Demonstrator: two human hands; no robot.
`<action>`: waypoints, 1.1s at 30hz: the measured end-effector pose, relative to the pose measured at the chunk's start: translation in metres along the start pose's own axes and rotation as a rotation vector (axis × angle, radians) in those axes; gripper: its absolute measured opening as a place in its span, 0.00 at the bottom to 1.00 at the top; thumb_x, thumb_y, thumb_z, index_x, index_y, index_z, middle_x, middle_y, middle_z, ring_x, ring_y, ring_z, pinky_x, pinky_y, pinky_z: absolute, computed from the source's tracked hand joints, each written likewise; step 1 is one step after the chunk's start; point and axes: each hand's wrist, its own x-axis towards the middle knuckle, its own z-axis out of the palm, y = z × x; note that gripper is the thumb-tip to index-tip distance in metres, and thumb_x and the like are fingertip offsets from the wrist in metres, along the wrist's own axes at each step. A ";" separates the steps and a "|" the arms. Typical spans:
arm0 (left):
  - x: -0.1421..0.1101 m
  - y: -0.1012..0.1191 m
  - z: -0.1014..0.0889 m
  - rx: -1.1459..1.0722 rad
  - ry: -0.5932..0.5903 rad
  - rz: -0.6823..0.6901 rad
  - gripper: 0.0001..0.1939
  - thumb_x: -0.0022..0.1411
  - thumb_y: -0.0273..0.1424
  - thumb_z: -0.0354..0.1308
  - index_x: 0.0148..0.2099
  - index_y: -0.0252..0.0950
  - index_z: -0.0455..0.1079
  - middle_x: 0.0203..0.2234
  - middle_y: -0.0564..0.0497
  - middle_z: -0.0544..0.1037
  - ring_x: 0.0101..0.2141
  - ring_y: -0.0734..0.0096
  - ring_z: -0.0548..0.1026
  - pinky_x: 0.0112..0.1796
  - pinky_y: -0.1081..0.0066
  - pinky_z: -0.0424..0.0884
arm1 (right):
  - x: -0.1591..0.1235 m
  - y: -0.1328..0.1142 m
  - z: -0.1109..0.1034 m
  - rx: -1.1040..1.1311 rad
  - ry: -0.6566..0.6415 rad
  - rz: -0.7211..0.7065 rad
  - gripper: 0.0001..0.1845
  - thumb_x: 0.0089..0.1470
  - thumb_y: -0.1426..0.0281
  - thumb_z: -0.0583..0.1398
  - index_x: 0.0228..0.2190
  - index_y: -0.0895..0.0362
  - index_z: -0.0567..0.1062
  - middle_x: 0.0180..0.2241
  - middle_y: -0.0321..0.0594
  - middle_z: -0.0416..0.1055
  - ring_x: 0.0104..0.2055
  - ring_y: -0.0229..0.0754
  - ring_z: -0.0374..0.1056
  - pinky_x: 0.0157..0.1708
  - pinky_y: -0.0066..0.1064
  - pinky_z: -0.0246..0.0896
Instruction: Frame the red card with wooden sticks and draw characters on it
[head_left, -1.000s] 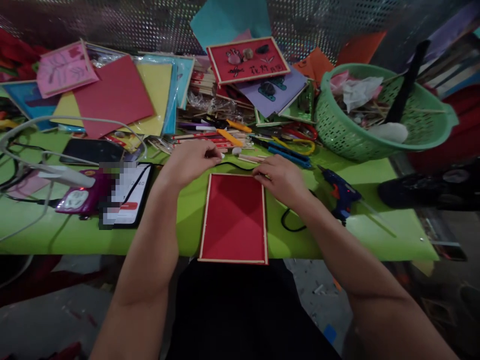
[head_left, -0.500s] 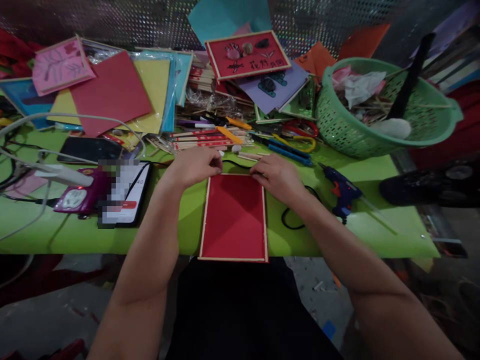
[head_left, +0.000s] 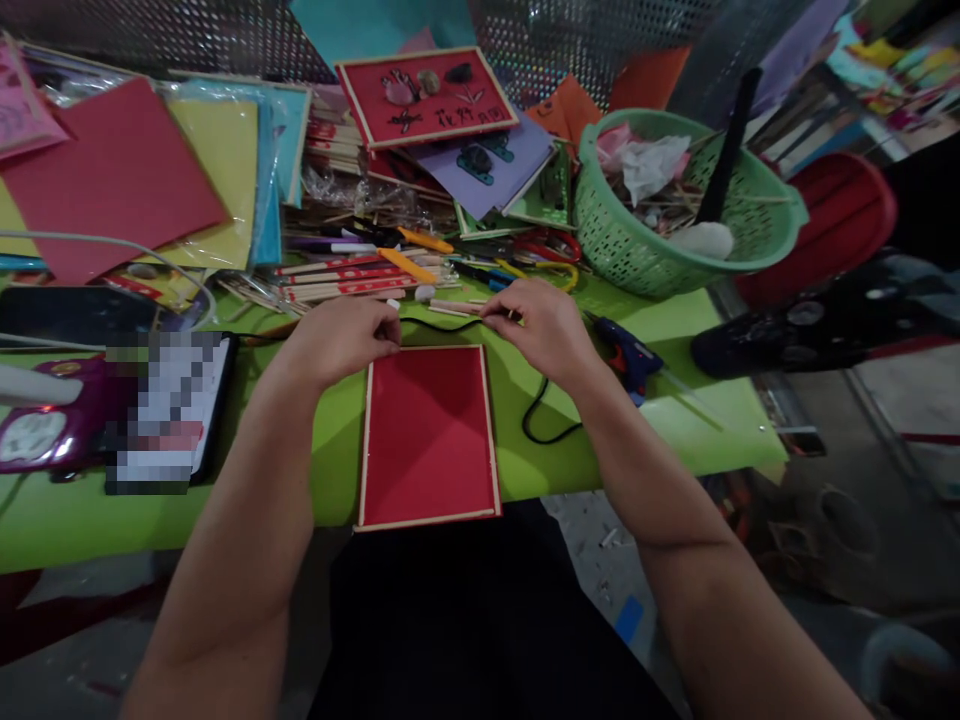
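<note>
A red card [head_left: 429, 440] edged with thin wooden sticks lies at the table's front edge, its near end slightly over it. My left hand [head_left: 337, 340] is at the card's top left corner, fingers curled closed against the top edge; what they grip is hidden. Just beyond the top right corner, my right hand [head_left: 541, 325] hovers with thumb and fingertips pinched together. Anything between those fingertips is too small to make out. Beyond both hands lie short wooden sticks [head_left: 450, 308] and a black cord [head_left: 439, 325]. A blue glue gun [head_left: 630, 358] rests right of my right hand.
A phone [head_left: 214, 410] and a purple socket block [head_left: 45, 425] are on the left. Behind are coloured papers [head_left: 120, 170], a framed red picture [head_left: 427, 95], chopsticks [head_left: 345, 280] and pens. A green basket [head_left: 622, 235] and a dark bottle-like object [head_left: 750, 335] stand right.
My right hand has lifted off the card's top edge and moved slightly up and away. My left hand stays by the top left corner. The camera view has swung right.
</note>
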 end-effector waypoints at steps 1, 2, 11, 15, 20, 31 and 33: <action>0.000 0.000 0.000 -0.003 -0.003 -0.001 0.09 0.56 0.35 0.58 0.37 0.40 0.77 0.35 0.50 0.82 0.35 0.62 0.76 0.34 0.67 0.60 | 0.000 0.000 0.000 0.000 -0.007 0.000 0.06 0.62 0.73 0.63 0.35 0.54 0.82 0.36 0.42 0.79 0.41 0.48 0.70 0.43 0.38 0.59; 0.000 0.000 0.000 -0.005 -0.006 -0.003 0.09 0.56 0.35 0.58 0.37 0.40 0.77 0.35 0.50 0.81 0.35 0.62 0.76 0.34 0.66 0.60 | 0.000 -0.001 0.000 -0.004 -0.017 -0.002 0.06 0.61 0.73 0.63 0.35 0.55 0.82 0.36 0.42 0.79 0.41 0.48 0.70 0.43 0.38 0.59; -0.001 0.004 -0.001 0.010 -0.016 -0.006 0.09 0.59 0.35 0.59 0.38 0.39 0.78 0.35 0.50 0.82 0.35 0.63 0.75 0.35 0.67 0.61 | -0.001 -0.010 0.020 -0.057 -0.162 -0.106 0.07 0.60 0.75 0.62 0.35 0.54 0.81 0.37 0.41 0.79 0.43 0.48 0.69 0.43 0.38 0.59; -0.002 0.003 -0.001 -0.015 0.002 -0.016 0.07 0.58 0.34 0.60 0.37 0.41 0.78 0.34 0.52 0.82 0.35 0.63 0.76 0.33 0.68 0.59 | 0.001 -0.014 0.030 -0.079 -0.192 -0.131 0.09 0.59 0.77 0.60 0.35 0.55 0.80 0.40 0.43 0.79 0.46 0.49 0.70 0.47 0.40 0.60; -0.010 -0.001 -0.010 -0.126 0.094 -0.083 0.09 0.58 0.35 0.60 0.39 0.40 0.77 0.34 0.52 0.83 0.36 0.65 0.77 0.35 0.69 0.63 | 0.001 -0.017 0.038 -0.176 -0.182 -0.098 0.09 0.60 0.77 0.58 0.36 0.56 0.79 0.42 0.48 0.79 0.47 0.51 0.70 0.48 0.41 0.61; -0.049 0.013 -0.001 0.148 0.122 -0.313 0.19 0.67 0.49 0.54 0.35 0.40 0.73 0.31 0.45 0.81 0.35 0.54 0.78 0.32 0.63 0.65 | 0.000 0.003 0.020 -0.273 0.112 0.059 0.09 0.64 0.73 0.55 0.34 0.55 0.76 0.38 0.48 0.76 0.42 0.51 0.67 0.40 0.40 0.61; -0.062 0.021 0.006 0.152 0.096 -0.324 0.19 0.67 0.49 0.53 0.35 0.40 0.72 0.31 0.45 0.80 0.35 0.54 0.78 0.32 0.63 0.65 | 0.000 0.008 0.017 -0.313 0.153 0.116 0.10 0.63 0.75 0.55 0.35 0.55 0.76 0.38 0.49 0.76 0.42 0.52 0.67 0.40 0.41 0.61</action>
